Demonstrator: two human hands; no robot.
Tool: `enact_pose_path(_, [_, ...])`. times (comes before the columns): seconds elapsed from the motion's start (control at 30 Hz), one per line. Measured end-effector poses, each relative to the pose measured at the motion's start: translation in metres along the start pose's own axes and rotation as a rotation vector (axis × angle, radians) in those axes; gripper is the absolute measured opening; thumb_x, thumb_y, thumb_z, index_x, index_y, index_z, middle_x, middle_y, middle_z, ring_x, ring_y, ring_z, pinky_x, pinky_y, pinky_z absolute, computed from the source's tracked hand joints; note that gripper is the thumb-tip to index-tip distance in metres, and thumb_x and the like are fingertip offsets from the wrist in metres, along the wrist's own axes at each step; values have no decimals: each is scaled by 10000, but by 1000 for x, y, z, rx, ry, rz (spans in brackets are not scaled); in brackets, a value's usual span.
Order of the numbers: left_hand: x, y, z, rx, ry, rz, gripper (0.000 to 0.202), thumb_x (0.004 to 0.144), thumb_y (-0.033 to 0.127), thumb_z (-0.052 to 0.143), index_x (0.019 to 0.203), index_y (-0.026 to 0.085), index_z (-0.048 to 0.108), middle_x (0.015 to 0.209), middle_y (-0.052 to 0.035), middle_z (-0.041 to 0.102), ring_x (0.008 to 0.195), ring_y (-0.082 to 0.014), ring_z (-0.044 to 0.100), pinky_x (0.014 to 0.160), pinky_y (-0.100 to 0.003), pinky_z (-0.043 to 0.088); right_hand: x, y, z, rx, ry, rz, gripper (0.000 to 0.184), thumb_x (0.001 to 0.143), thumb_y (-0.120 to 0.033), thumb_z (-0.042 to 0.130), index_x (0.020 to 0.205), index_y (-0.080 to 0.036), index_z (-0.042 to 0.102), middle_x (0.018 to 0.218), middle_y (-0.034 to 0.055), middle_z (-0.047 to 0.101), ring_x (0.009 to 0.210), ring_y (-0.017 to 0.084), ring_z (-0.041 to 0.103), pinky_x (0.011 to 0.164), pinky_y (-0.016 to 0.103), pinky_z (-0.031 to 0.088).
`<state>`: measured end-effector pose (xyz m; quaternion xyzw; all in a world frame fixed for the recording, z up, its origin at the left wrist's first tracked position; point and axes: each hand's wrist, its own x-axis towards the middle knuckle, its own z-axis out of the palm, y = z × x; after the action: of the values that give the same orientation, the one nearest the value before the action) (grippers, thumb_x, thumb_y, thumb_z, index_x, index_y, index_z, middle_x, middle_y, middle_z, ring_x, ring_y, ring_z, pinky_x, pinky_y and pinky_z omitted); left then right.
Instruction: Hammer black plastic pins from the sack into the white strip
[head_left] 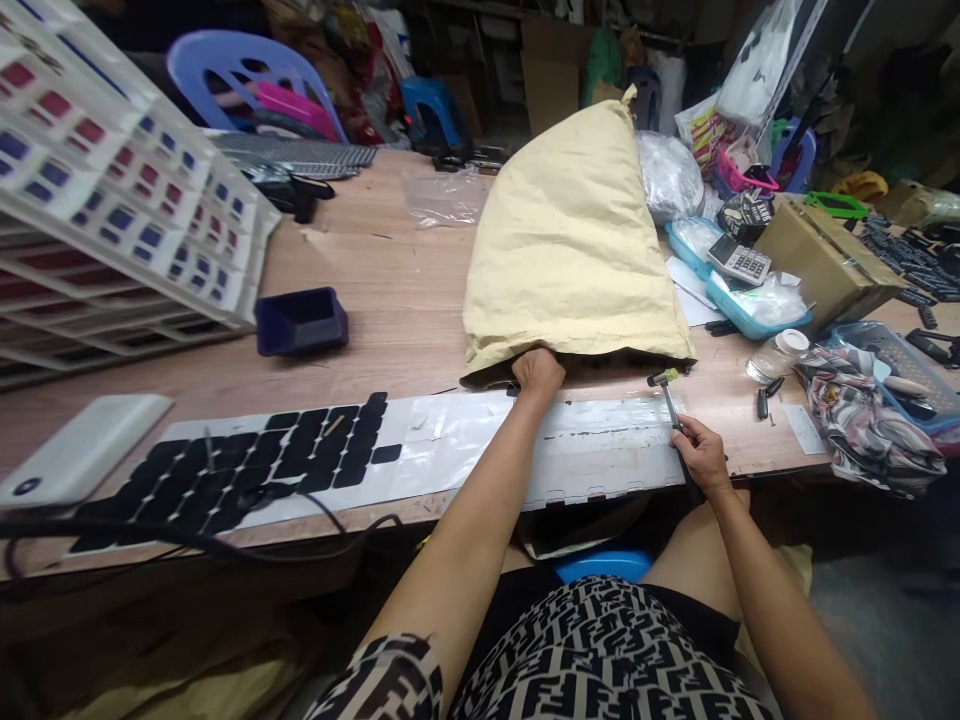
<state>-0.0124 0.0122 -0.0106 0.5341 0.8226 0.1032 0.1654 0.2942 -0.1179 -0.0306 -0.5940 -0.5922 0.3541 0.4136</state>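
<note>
A large cream cloth sack lies on the table with its dark mouth facing me. My left hand is at that mouth, curled like a fist against the rim. Its fingertips are hidden, and I cannot tell what they hold. My right hand is closed around the dark handle of a small hammer. The hammer's yellow-green-tipped head points away from me, just in front of the sack's right corner. Below it lies a pale, clear-covered board along the table's front edge.
Left of the board, rows of black flat pieces lie on a white sheet. A purple bin, a white crate and a white case stand further left. To the right are a jar, patterned cloth and a blue basket.
</note>
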Motion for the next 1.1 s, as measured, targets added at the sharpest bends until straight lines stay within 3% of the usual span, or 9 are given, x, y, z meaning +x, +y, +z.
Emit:
enact_pose_path(0.17, [-46, -24, 1, -71, 94, 112, 320, 838, 445, 655, 993, 185, 761, 1043, -140, 701, 1068, -345, 586, 860, -414, 465, 0, 0, 0, -5, -8, -9, 421, 826, -401, 643, 1151, -145, 723, 710, 17, 659, 643, 165, 604, 625, 278, 500])
enact_pose_path(0.27, [-81, -28, 16, -222, 28, 318, 240, 847, 411, 683, 972, 220, 756, 985, -81, 689, 991, -278, 567, 817, -372, 443, 0, 0, 1, -24, -2, -10, 419, 820, -402, 644, 1141, -148, 731, 714, 21, 658, 636, 162, 595, 611, 275, 494])
enact_pose_path(0.37, [-102, -20, 34, -319, -12, 504, 181, 834, 381, 734, 950, 243, 757, 956, -45, 682, 998, -251, 542, 863, -373, 401, -1, 0, 1, -42, 3, -18, 418, 816, -406, 645, 1133, -150, 737, 729, 26, 662, 630, 158, 582, 604, 276, 491])
enact_pose_path(0.47, [-105, -14, 46, -362, 2, 562, 206, 816, 402, 771, 968, 264, 762, 944, -34, 671, 1019, -251, 523, 889, -384, 370, -1, -1, 0, -70, -2, -42, 441, 810, -407, 644, 1151, -143, 735, 743, 29, 659, 630, 154, 567, 608, 282, 489])
enact_pose_path(0.63, [-100, -16, 48, -383, 0, 583, 201, 815, 387, 777, 979, 271, 770, 937, -32, 666, 1011, -248, 522, 889, -387, 362, -5, -10, -1, -182, 24, -113, 416, 795, -390, 649, 1118, -152, 757, 775, 36, 638, 633, 155, 555, 623, 304, 507])
enact_pose_path(0.9, [-101, -16, 47, -388, -19, 592, 207, 848, 342, 727, 1040, 276, 766, 956, -29, 658, 1010, -240, 512, 908, -395, 369, -36, -45, 5, -337, -52, -405, 332, 903, -308, 607, 1193, -193, 720, 866, 66, 684, 769, 206, 622, 712, 345, 544])
enact_pose_path(1.1, [-100, -17, 47, -374, -31, 607, 223, 877, 327, 693, 1090, 291, 753, 1011, -31, 666, 1029, -245, 503, 922, -412, 360, -44, -42, 15, -453, -38, -526, 312, 915, -259, 587, 1191, -179, 710, 853, 77, 713, 767, 222, 623, 714, 359, 544])
